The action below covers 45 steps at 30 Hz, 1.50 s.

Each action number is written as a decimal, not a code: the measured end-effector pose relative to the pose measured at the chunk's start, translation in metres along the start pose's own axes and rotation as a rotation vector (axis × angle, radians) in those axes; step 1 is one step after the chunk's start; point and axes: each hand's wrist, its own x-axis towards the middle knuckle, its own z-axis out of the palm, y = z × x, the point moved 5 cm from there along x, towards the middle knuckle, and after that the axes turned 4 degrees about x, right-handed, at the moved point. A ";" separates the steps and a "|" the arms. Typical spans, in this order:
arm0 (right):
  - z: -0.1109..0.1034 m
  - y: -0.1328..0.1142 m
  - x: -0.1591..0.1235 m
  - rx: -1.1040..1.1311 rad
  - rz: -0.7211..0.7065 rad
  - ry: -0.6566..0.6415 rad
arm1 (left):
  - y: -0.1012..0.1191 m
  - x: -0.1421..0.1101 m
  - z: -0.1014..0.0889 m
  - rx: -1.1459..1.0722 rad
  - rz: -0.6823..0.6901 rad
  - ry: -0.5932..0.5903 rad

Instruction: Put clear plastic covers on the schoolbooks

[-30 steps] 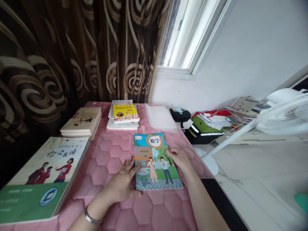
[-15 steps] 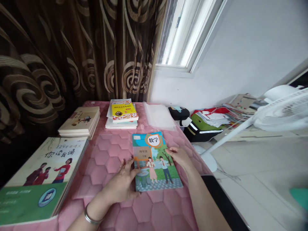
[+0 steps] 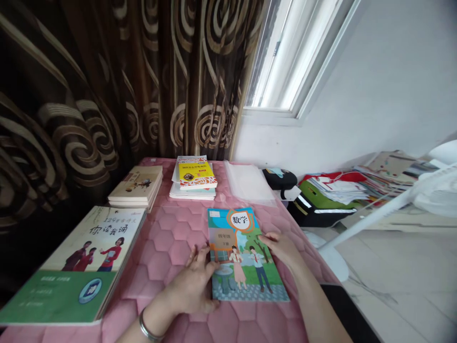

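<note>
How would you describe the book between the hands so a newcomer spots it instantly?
Find the pink quilted surface below the dark patterned curtain. Toward its near edge, the book lies face up between the left hand and right hand. Unlike the stacked books, it has a blue-topped front picturing two standing figures.

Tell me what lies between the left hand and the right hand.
In the head view, the maths book lies between the left hand and the right hand, face up.
</note>
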 end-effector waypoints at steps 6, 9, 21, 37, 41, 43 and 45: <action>-0.001 -0.007 -0.003 -0.028 -0.049 0.028 | -0.004 0.000 0.002 -0.064 0.004 0.012; 0.000 -0.007 -0.003 -0.044 -0.058 0.024 | -0.007 -0.001 0.003 -0.102 -0.014 0.017; 0.003 -0.005 -0.001 -0.145 -0.048 0.075 | -0.010 -0.003 0.003 -0.165 -0.069 -0.006; 0.008 0.010 0.001 -0.150 -0.009 0.103 | -0.014 -0.001 0.006 -0.193 -0.089 -0.012; 0.007 0.012 0.002 -0.077 -0.035 0.066 | -0.016 -0.001 0.009 -0.228 -0.062 0.016; 0.008 0.012 0.002 -0.056 -0.031 0.031 | -0.017 -0.001 0.010 -0.235 -0.051 0.024; 0.008 0.012 0.003 -0.041 -0.016 0.020 | -0.018 -0.001 0.011 -0.236 -0.049 0.023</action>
